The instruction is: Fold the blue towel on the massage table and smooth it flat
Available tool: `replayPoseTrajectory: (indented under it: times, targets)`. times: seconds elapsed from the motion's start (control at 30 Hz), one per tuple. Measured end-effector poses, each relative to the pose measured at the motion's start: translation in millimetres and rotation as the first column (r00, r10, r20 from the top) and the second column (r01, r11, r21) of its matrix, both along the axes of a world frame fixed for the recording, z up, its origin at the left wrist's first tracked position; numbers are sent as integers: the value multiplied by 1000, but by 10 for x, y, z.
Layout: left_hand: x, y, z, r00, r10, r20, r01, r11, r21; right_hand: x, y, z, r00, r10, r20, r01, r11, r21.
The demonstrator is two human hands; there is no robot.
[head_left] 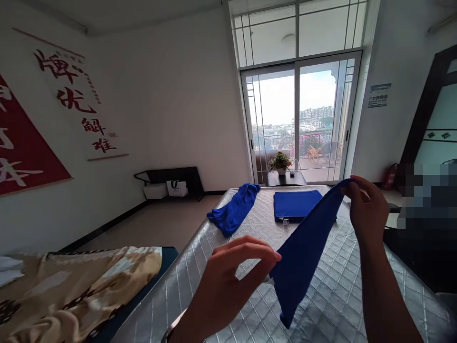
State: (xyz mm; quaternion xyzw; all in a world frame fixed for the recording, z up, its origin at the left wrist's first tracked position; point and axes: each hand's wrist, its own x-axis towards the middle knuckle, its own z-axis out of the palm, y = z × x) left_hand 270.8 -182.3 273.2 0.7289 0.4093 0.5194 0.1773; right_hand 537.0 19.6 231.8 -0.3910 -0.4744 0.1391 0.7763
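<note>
A blue cloth (pixel 307 252) hangs between my two hands above a silver quilted surface (pixel 200 276). My left hand (pixel 235 276) pinches one edge of it at the lower left, where a small white tag shows. At the upper right, my right hand (pixel 369 207) grips a raised corner between thumb and fingers. The cloth slants down from right to left, and its lowest tip dangles below my left hand. Behind it lies a flat, neatly folded stack of blue cloth (pixel 294 204) with a white tag at its front edge. To the left rests a crumpled blue cloth (pixel 237 207).
A bed with a tan patterned blanket (pixel 117 281) stands at lower left. Beyond the quilted surface, a potted plant (pixel 282 164) sits on a dark chair before the sliding glass doors. White bags (pixel 176 188) rest on a low black rack by the wall. A fire extinguisher (pixel 390 176) stands right.
</note>
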Motion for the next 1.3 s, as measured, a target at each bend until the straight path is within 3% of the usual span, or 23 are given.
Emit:
replayPoseTrajectory:
  times: [0.13, 0.2, 0.27, 0.37, 0.47, 0.57, 0.63, 0.73, 0.8, 0.87, 0.97, 1.03, 1.23, 1.3]
  targets:
    - [-31, 31, -18, 998, -26, 59, 26, 1000, 3, -179, 153, 179, 997, 41, 65, -42, 999, 15]
    - [-184, 13, -117, 997, 49, 61, -49, 999, -5, -448, 298, 223, 978, 124, 165, -121, 992, -25]
    - [-388, -16, -317, 984, 172, 33, -171, 984, -45, -846, 450, 175, 924, 243, 296, -235, 970, -64]
    - [-714, -45, -857, 923, 381, -48, -384, 915, -125, -1541, 569, -125, 752, 419, 508, -401, 904, -152]
    - [-1000, -55, -1588, 849, 506, -155, -529, 813, -243, -1996, 458, -622, 463, 555, 691, -539, 795, -278]
    - [-1218, -75, -2200, 800, 533, -275, -600, 700, -387, -1922, 161, -1118, 221, 605, 765, -531, 733, -426]
    - [-1323, -97, -2426, 790, 533, -303, -613, 671, -418, -1597, -85, -1391, 136, 631, 763, -469, 720, -512]
    - [-1428, -135, -2536, 799, 521, -300, -601, 688, -407, -920, -469, -1748, 100, 662, 743, -325, 727, -605]
    - [-1465, -157, -2551, 813, 515, -273, -583, 709, -397, -500, -712, -1978, 105, 703, 704, -254, 703, -664]
    - [-1479, -175, -2568, 833, 503, -230, -552, 733, -397, -196, -920, -2193, 169, 733, 659, -224, 679, -699]
    - [-1481, -187, -2608, 860, 484, -163, -506, 760, -408, 24, -1126, -2421, 305, 711, 634, -256, 702, -664]
    - [-1492, -183, -2621, 862, 488, -139, -499, 769, -399, 68, -1191, -2473, 356, 691, 629, -282, 721, -632]
    - [-1572, -162, -2524, 849, 513, -124, -524, 794, -307, 75, -1234, -2348, 317, 687, 654, -271, 727, -631]
    - [-1566, -158, -2468, 848, 515, -124, -528, 802, -280, 52, -1251, -2332, 342, 639, 689, -222, 768, -601]
